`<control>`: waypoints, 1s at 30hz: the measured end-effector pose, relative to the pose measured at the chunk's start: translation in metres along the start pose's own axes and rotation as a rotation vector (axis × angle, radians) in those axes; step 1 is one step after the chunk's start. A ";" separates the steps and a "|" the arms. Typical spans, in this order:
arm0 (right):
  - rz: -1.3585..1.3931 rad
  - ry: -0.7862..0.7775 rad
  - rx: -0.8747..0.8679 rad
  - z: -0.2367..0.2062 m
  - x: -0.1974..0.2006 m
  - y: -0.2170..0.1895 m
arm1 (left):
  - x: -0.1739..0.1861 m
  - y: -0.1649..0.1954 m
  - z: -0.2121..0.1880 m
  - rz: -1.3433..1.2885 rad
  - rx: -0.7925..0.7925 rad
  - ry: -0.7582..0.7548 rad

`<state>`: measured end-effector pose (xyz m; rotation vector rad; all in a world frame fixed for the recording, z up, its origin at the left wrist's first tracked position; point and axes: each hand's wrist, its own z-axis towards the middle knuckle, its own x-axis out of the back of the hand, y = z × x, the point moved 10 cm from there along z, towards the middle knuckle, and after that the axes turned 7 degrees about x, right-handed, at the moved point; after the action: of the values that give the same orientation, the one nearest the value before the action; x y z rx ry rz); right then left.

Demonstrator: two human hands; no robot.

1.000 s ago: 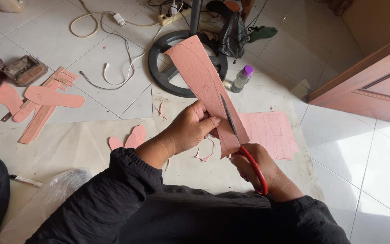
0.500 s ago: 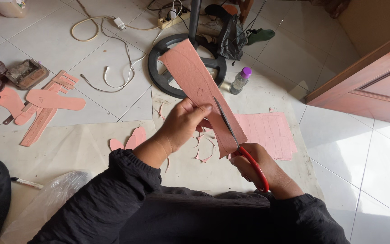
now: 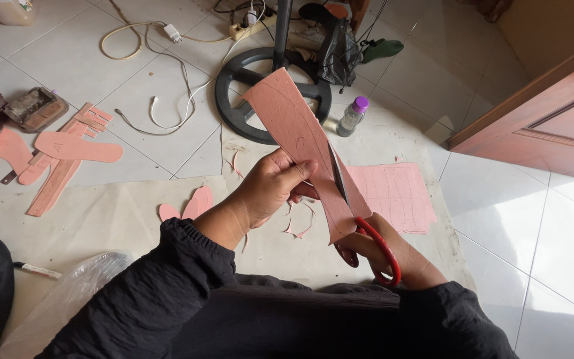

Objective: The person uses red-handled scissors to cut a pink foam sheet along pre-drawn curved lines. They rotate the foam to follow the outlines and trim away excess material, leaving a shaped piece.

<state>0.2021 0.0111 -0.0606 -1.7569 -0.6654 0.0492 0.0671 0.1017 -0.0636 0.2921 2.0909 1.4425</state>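
Observation:
My left hand [image 3: 270, 189] grips a long pink sheet strip [image 3: 293, 126] by its left edge and holds it up over the floor. My right hand [image 3: 393, 256] holds red-handled scissors [image 3: 367, 229]; their dark blades stand in the strip's lower right part, along a drawn curved line. Both arms wear black sleeves. Thin pink offcuts [image 3: 300, 226] lie on the beige mat [image 3: 101, 219] under my hands.
A pink marked sheet [image 3: 396, 196] lies to the right. Cut sole shapes and strips [image 3: 68, 149] lie at left, two more pink pieces [image 3: 191, 206] near my left arm. A black fan base [image 3: 240, 93], small bottle [image 3: 352, 115], cables, a wooden door [image 3: 539, 113] and a marker [image 3: 38, 270] surround.
The scissor blades have advanced up along the strip. My left hand has shifted slightly on the strip, which now tilts a little more toward the left.

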 end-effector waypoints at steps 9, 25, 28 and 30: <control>-0.022 0.014 -0.170 -0.002 -0.002 0.018 | 0.001 -0.007 0.001 0.053 0.050 -0.013; 0.119 -0.047 -0.037 0.006 -0.006 0.014 | 0.001 0.000 0.004 0.090 0.001 -0.059; 0.081 0.015 -0.007 0.006 0.001 0.018 | -0.001 0.001 0.001 0.106 0.018 -0.042; 0.049 0.049 0.002 0.006 0.003 0.023 | -0.005 0.003 -0.001 0.142 0.017 -0.040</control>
<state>0.2115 0.0144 -0.0820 -1.7669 -0.5866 0.0404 0.0706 0.0998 -0.0593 0.4808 2.0868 1.4870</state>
